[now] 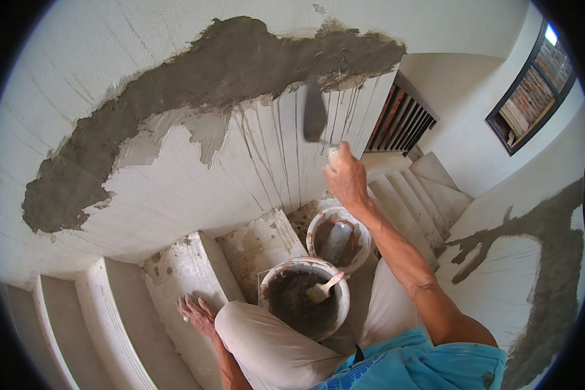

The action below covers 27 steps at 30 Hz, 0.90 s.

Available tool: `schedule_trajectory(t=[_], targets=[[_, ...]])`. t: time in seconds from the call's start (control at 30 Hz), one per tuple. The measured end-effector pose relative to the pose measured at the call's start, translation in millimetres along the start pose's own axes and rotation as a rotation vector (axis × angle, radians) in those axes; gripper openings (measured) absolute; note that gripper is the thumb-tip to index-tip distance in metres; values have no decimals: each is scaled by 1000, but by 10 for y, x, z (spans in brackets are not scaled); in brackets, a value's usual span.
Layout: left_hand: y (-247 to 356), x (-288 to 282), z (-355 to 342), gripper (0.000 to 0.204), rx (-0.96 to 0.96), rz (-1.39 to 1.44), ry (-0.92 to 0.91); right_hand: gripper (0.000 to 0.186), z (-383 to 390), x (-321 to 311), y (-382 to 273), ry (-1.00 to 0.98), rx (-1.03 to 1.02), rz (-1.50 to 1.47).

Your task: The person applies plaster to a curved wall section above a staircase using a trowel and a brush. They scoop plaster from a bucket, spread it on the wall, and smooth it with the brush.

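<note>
Our right hand (pixel 346 179) is gripping the pale handle (pixel 335 156) of a dark grey, leaf-shaped metal trowel (pixel 315 116), fingers wrapping around it. We are holding its blade up before the white plastered wall (pixel 175 185), tip pointing at the lower edge of a broad, rough band of grey mortar (pixel 240 65); whether it is touching the mortar or hanging just short, we cannot tell from this angle. Our left hand (pixel 199 314) is resting unclenched, fingers spreading on a pale, stained concrete step (pixel 179 266) beside our left knee (pixel 237 318). Before us, a round, whitish, mortar-smeared bucket (pixel 344 305) is holding dark grey mix (pixel 296 309) and a pale-handled paintbrush (pixel 318 292). Just beyond, a smaller whitish round bucket (pixel 311 237) is holding a smooth grey cylindrical object (pixel 336 242).
</note>
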<state>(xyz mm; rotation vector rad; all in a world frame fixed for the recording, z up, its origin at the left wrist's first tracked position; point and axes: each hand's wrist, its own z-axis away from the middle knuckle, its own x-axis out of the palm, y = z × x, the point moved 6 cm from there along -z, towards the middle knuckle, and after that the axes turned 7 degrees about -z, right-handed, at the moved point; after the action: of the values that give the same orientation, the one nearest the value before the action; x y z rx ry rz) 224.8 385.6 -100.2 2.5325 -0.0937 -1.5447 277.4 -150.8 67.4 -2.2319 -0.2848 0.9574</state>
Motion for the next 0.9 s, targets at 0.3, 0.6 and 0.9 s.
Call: schedule_trajectory(t=[0.3,0.6,0.9], targets=[[90,-5,-17,45,-6,47,-19,32,-411,-212,136,47,-73,-14],[26,-43,-11,45,-12,-2,-15,30,-128,-154,-24,-25,-80,-124],[6,56,3,45,13,44,-7,30,-461,-324,-45,58,-59,98]])
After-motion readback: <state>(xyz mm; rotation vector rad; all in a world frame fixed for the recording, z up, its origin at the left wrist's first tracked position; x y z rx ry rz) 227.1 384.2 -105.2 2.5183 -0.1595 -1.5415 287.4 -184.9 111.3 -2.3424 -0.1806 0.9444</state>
